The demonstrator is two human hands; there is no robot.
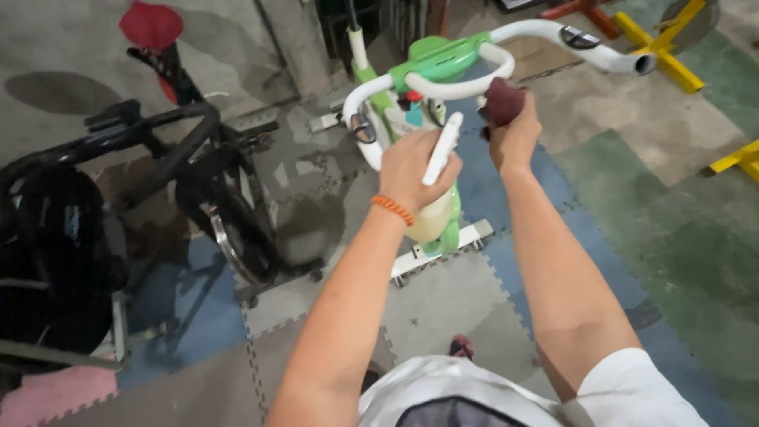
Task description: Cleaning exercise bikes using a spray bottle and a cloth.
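The left hand [415, 168] is clenched around a short white bar [442, 148], an inner prong of the handlebar on a green and white exercise bike [431, 95]. The right hand [514, 134] grasps a dark red cloth [503, 100] and presses it against the white handlebar [443, 83] where the crossbar curves. An orange bracelet [393, 209] sits on the left wrist.

The step in hand looks like wiping the handlebar. To do it well, I judge the left hand should keep the bar steady so the frame does not swivel, while the cloth wraps the tube rather than only brushing its top, and works along the curve toward the long outer end [601, 49] at the right.

Outward from the hands: the bike's white base foot [443, 249] rests on a floor of interlocking foam mats [474, 308] in grey, blue and green. To the left stands a second exercise bike [182, 166], black, with a red seat [152, 25] above it.

Counted: two hands, one cloth, one bracelet, two exercise bikes. Yellow metal frame pieces [672, 47] lie at the upper right, at least two, and a pink mat piece [51, 391] lies at the lower left.
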